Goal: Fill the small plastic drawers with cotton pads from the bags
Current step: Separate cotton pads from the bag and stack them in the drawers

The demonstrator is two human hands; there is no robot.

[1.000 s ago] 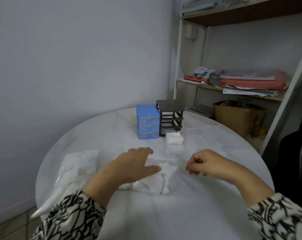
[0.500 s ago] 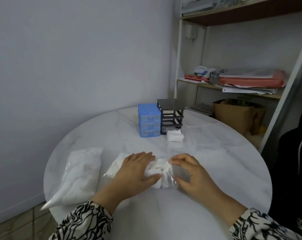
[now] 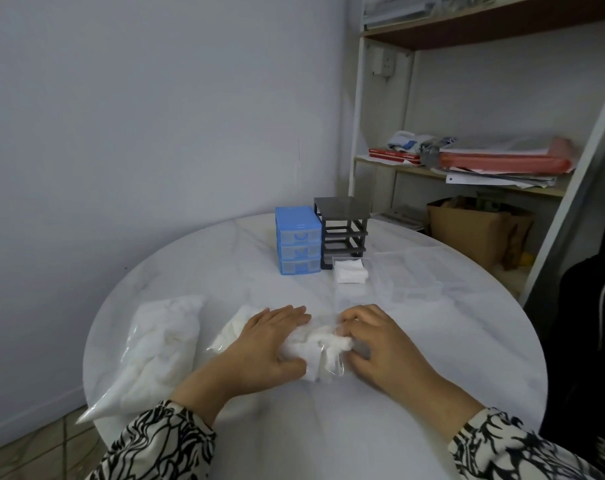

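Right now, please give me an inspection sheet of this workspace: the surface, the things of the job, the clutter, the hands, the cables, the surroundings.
Surface: round white table, marble-like.
Job's things: blue drawer unit, three drawers closed; dark frame beside it, slots empty; clear drawer with cotton pads in front; empty clear drawers to its right; full bag at left; open bag under the hands.
Clutter: nothing seen.
Hands: left hand flat on the open bag; right hand grips pads at its mouth.
Cables: nothing seen.
Surroundings: shelf with papers, cardboard box, plain wall.
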